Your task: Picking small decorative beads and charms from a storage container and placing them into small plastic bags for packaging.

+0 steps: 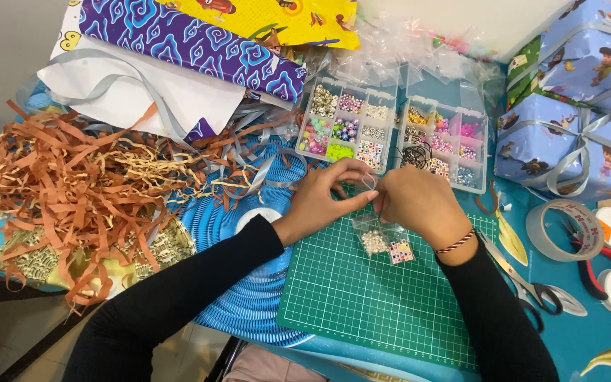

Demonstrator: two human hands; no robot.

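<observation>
A small clear bead bag [370, 181] is pinched between the fingertips of the left hand [323, 194] and right hand [413, 201], at 12 o'clock above the green cutting mat [376, 297]. If tilted, beads may be spilled onto the table [588, 332].

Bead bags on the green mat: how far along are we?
Done: two small bags with beads lie on the cutting mat, and wrapped boxes sit to the right. In hand: left hand and right hand pinch a small clear piece together. Left: both bead organizers lie open and full.
</observation>
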